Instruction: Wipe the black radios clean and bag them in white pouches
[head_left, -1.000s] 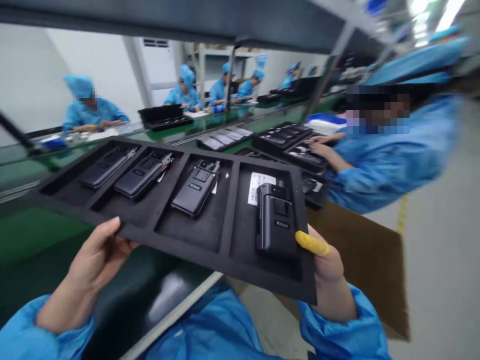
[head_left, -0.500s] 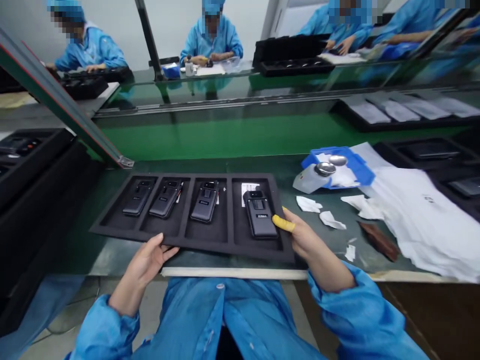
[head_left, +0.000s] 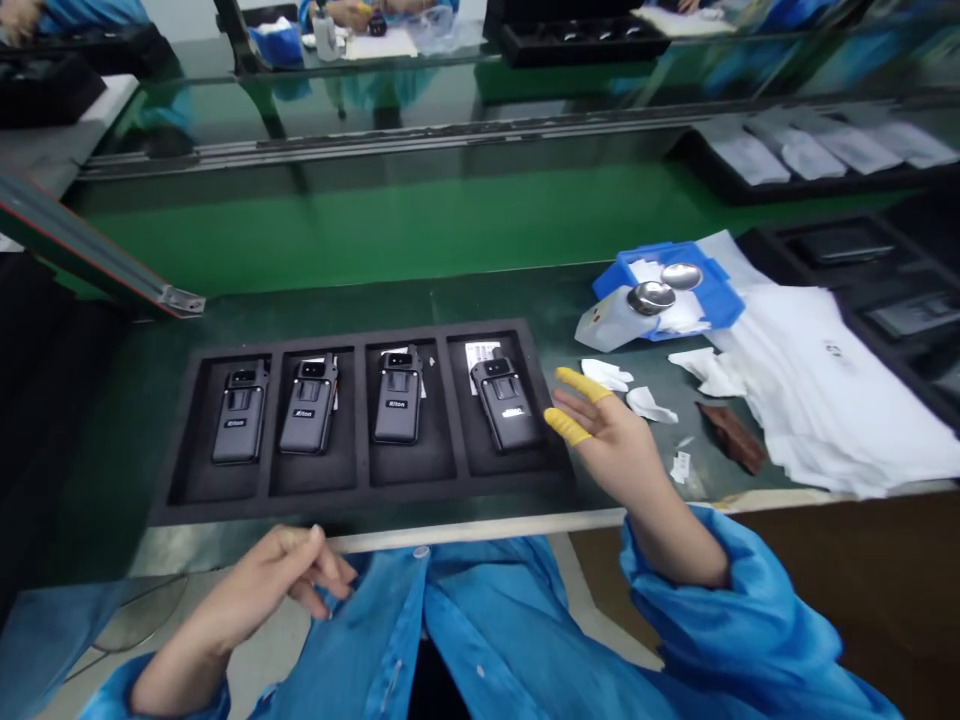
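A black foam tray [head_left: 361, 490] with several compartments lies flat on the green bench. Each compartment holds one dark handheld device marked "Riton"; the rightmost device [head_left: 507, 400] leans a little, over a white label. My right hand [head_left: 611, 430], yellow covers on its thumb and a finger, is just off the tray's right end, fingers apart and holding nothing. In front of the bench edge, below the tray, hangs my left hand [head_left: 281, 580], empty, its fingers loosely curled and apart.
Right of the tray stand a bottle with a metal top [head_left: 616, 316] and a blue bin [head_left: 720, 300] of white scraps. Beyond lie crumpled wipes, a brown strip [head_left: 733, 436], a pile of white sheets [head_left: 847, 400] and more black trays. A metal post [head_left: 90, 245] slants at left.
Both hands have let go of the tray, which now rests flat on the bench. My left hand has dropped toward my body. The camera has tilted down.
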